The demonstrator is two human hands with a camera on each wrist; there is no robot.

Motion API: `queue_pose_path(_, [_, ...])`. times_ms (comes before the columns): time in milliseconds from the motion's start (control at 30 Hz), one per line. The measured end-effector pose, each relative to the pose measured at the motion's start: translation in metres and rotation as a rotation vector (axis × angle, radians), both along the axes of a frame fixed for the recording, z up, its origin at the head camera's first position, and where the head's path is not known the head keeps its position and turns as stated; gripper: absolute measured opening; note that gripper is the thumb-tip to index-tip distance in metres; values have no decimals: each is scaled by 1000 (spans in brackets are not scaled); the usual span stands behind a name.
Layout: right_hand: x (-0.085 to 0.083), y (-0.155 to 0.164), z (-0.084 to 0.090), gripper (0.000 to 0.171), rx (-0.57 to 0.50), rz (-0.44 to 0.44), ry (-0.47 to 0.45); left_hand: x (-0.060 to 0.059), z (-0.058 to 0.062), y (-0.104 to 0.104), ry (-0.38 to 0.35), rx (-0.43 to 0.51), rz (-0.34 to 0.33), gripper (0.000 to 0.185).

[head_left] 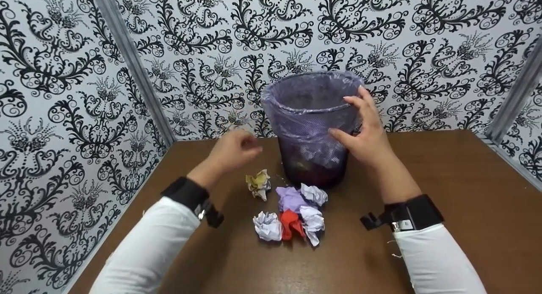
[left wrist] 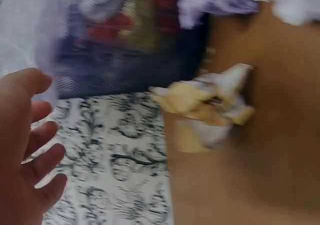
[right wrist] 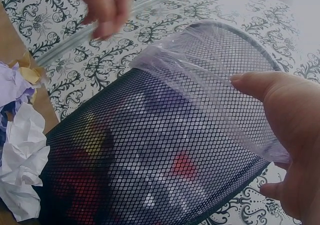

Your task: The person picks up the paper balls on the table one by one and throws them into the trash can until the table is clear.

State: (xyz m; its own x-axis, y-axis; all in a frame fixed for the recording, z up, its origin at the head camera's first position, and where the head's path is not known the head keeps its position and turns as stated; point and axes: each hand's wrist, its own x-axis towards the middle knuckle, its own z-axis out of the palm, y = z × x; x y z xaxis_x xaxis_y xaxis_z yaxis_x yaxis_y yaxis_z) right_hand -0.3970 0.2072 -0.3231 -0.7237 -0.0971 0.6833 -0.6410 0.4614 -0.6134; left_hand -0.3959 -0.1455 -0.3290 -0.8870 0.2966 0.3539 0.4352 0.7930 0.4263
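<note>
A black mesh wastebasket [head_left: 315,171] with a thin purple bin liner [head_left: 305,124] folded over its rim stands at the back. Crumpled paper shows through its mesh. My right hand [head_left: 368,133] holds the wastebasket's right side near the rim, thumb across the front and fingers at the edge. To its left, my left hand [head_left: 233,150] is in the air, blurred, fingers loosely curled around nothing. Below that hand lies a crumpled yellow-and-white paper ball [head_left: 258,184]. In front of the wastebasket are a purple paper ball [head_left: 290,198], a red one [head_left: 291,225] and several white ones [head_left: 267,226].
Everything stands on a brown table [head_left: 457,192]. A black-and-white patterned wall [head_left: 271,27] rises directly behind the wastebasket, with another along the left side. Black straps with small cameras [head_left: 214,217] sit on both wrists.
</note>
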Motion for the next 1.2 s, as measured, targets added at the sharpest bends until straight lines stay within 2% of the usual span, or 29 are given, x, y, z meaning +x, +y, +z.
queue_pose_path(100, [0,0,0,75,2,-6,3,5,-25,-6,-147,-52,18,39])
queue_pose_path(200, [1,1,-1,76,5,-13,0,10,-47,-10,-253,-99,24,67])
queue_pose_path(267, [2,1,-2,76,-1,-15,-7,12,-57,-13,-299,-119,11,79])
queue_pose_path(367, [3,1,-3,75,-6,-16,-8,14,-69,-15,-330,-140,-25,86])
queue_pose_path(433, [3,1,-2,75,-5,-15,0,15,-74,-16,-328,-136,-49,87])
queue_pose_path(600, [1,0,-1,74,21,-22,32,16,-84,-13,-249,-124,-128,92])
queue_pose_path(733, [1,0,0,74,27,-21,40,17,-88,-10,-206,-154,-116,102])
queue_pose_path(867, [1,-1,0,74,30,-14,40,18,-91,-7,-175,-220,-92,97])
queue_pose_path(967, [0,0,0,74,31,-11,41,17,-93,-5,-157,-247,-92,101])
queue_pose_path(1067, [0,1,-1,74,32,-8,45,17,-92,-3,-130,-267,-117,105])
queue_pose_path(1200, [0,1,-1,74,32,-9,40,18,-90,1,-105,-298,-168,91])
